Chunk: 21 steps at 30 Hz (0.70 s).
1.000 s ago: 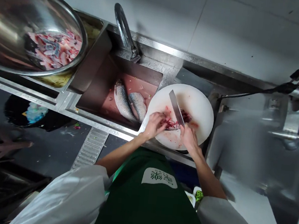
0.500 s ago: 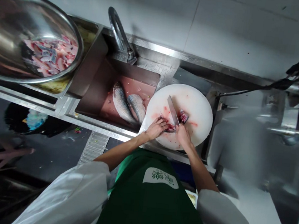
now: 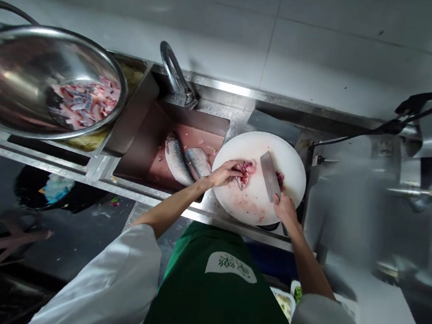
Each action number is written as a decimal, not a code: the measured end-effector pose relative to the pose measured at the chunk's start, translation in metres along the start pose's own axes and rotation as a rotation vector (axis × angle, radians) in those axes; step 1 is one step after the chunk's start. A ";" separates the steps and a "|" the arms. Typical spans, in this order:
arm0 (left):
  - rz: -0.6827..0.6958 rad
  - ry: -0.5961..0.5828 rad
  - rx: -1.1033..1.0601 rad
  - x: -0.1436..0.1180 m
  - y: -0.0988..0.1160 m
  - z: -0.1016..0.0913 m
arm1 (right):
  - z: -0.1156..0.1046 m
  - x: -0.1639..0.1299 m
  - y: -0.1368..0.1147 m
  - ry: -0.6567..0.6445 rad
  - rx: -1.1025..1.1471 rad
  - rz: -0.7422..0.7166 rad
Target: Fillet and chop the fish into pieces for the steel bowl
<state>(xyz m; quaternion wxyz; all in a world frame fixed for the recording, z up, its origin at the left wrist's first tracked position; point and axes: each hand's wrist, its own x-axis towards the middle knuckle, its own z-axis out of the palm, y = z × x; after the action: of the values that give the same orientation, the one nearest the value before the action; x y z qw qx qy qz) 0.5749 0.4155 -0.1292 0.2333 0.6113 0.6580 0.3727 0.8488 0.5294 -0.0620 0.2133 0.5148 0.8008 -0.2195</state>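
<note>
My right hand (image 3: 284,208) is closed around the handle of a cleaver (image 3: 269,175), whose broad blade lies tilted over the round white cutting board (image 3: 250,207). At the board's left side my left hand (image 3: 224,174) grips a bloody piece of fish (image 3: 244,172), its red insides facing up. Another dark red piece (image 3: 279,178) shows partly from behind the right side of the blade. Blood smears and small scraps mark the board. Two silvery fish, a whole-looking one (image 3: 177,158) and a shorter one (image 3: 199,162), lie in the sink to the left.
A steel sink (image 3: 135,147) with reddish water adjoins the board, under a curved faucet (image 3: 175,69). Farther left, a big steel bowl (image 3: 10,81) contains cut fish pieces (image 3: 86,103). Steel equipment (image 3: 353,188) stands close on the right. A black bin (image 3: 27,190) is on the floor.
The cleaver has moved right, away from my left hand, pushing against the dark red piece. My left hand has shifted slightly left with the fish piece, which is now more exposed.
</note>
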 end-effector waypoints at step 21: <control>-0.350 0.577 -0.241 -0.046 0.012 0.041 | -0.008 0.015 -0.125 0.219 0.028 -0.119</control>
<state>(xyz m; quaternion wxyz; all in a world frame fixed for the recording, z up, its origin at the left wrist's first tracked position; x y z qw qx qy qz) 0.6205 0.3785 -0.1515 0.1686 0.3268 0.7429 0.5594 0.7277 0.4982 -0.0478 0.1039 0.4903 0.8453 -0.1852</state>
